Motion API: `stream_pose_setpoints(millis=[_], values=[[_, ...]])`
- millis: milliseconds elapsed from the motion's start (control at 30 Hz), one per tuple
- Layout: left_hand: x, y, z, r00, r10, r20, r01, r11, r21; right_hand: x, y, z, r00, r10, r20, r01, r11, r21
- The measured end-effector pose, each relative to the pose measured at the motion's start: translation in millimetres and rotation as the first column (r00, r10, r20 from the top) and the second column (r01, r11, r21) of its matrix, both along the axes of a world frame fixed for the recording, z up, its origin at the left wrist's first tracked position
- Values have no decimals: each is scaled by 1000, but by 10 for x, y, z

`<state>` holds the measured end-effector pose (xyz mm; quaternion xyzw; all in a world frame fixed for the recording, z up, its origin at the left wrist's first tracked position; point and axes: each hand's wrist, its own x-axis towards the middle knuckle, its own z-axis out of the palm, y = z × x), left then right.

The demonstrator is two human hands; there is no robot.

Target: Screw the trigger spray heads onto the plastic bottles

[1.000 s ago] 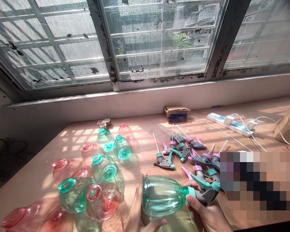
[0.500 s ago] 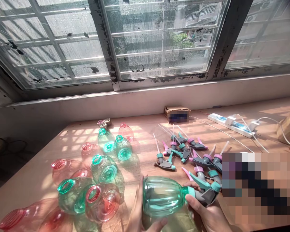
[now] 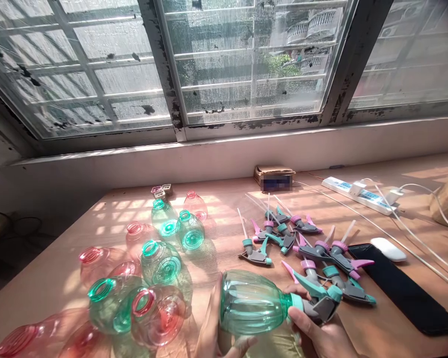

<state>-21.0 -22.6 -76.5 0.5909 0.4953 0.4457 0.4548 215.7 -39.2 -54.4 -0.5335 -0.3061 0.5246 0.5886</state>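
A green see-through spray bottle [image 3: 252, 303] lies sideways between my hands, with a grey and teal trigger spray head [image 3: 319, 301] on its neck. My left hand [image 3: 216, 328] is closed around the bottle's base end. At the neck, the fingers of my right hand [image 3: 317, 330] pinch the teal collar [image 3: 296, 303] of the spray head. Just beyond, several loose trigger heads with pink or teal parts lie on the table, among them a teal one [image 3: 257, 253]. To the left stand several open bottles, such as a green bottle [image 3: 162, 263] and a red bottle [image 3: 159, 315].
On the right lie a black phone [image 3: 406, 293], a white rounded case [image 3: 388, 249] and cables. A power strip [image 3: 358, 195] with plugs sits farther back. A small cardboard box [image 3: 274, 177] rests near the wall below the window. Small square pieces [image 3: 161, 191] lie behind the bottles.
Little differs: both hands keep their hold on the bottle and the spray head, which have barely shifted. The view has moved very slightly.
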Motion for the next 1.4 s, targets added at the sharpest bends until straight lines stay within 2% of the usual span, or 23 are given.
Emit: stream_pose_setpoints(millis=[67,200,300,467,633,767,833,967,1167,1267,1400], values=[[13,-14,-26,999,-7,39,8,1000,-24,6,6,4,1000,19,-7,-19,1000,23],[17,-24,-2,986,-95,139,99,995,-22,31,-4,37,997,4,73,-8,998,58],[-5,1,34,995,-73,71,73,997,-1,41,-10,57,991,-33,133,26,998,54],[-1,-1,76,1000,-25,-4,25,1000,1,14,-3,62,998,-16,67,14,1000,21],[8,-22,123,986,-133,102,133,991,8,-14,-8,78,999,-21,32,20,999,47],[-29,23,104,998,-57,-21,58,993,104,-15,-16,82,999,41,8,-41,999,-29],[-42,32,78,998,-27,-63,33,996,89,-13,-15,81,998,54,-10,-54,998,-22],[-43,2,37,999,-40,-29,39,999,-30,-9,-12,87,999,37,-3,-37,999,6],[-64,5,-32,998,-59,13,59,998,24,0,-10,130,990,-55,131,44,996,84],[-58,27,-47,999,-24,-24,24,999,23,-2,-7,139,994,-42,101,36,997,64],[-20,16,-10,999,-26,17,27,999,-23,-6,1,130,999,-15,45,12,998,65]])
